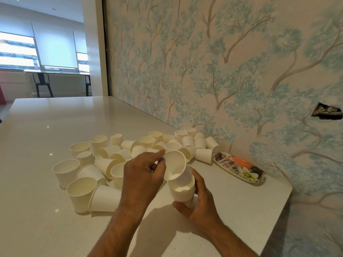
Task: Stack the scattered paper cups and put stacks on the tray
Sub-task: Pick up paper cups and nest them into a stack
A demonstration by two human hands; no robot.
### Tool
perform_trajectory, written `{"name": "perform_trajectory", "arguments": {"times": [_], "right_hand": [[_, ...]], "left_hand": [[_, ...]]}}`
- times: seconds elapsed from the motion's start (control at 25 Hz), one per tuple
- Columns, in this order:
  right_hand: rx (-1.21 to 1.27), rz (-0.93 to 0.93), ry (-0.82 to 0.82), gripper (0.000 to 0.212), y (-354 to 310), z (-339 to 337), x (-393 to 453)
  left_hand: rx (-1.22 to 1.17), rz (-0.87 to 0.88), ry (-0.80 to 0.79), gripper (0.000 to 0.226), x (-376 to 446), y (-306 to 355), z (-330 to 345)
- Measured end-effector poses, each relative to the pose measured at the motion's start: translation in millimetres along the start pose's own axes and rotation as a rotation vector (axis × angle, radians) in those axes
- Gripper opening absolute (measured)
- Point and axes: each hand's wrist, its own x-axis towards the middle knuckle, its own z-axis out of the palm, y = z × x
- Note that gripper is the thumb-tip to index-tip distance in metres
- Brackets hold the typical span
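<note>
Several white paper cups [104,164] lie scattered on the white counter, some upright and some on their sides. My right hand [200,203] holds a short stack of cups [183,191] from below and the side. My left hand [143,175] pinches the rim of a tilted single cup [176,164] whose base sits in the top of that stack. An oval flower-patterned tray [241,168] lies to the right by the wall, with no cups on it.
The white counter [55,127] runs far to the left and back. Its right edge [278,210] drops off just beyond the tray. A tree-patterned wall [222,71] borders the far side. Black chairs [42,84] stand in the room behind.
</note>
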Motion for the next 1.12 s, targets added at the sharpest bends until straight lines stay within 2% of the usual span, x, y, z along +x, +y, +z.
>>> {"name": "perform_trajectory", "arguments": {"times": [0.48,0.64,0.76,0.92,1.12], "right_hand": [[-0.045,0.014,-0.061,0.119,-1,5,-3],[-0.040,0.007,-0.008,0.102,-4,5,-6],[-0.036,0.022,0.069,0.100,-5,3,-5],[-0.054,0.081,0.122,0.106,-3,3,-2],[-0.048,0.123,0.131,0.108,-4,3,-3]], "left_hand": [[0.273,-0.081,-0.239,0.030,-17,0,29],[0.160,-0.160,-0.237,0.026,-19,-10,36],[0.012,-0.305,-0.159,0.023,-25,-29,40],[0.222,-0.361,-0.113,0.016,-39,-64,48],[0.420,-0.304,-0.304,0.021,-48,-78,55]]}}
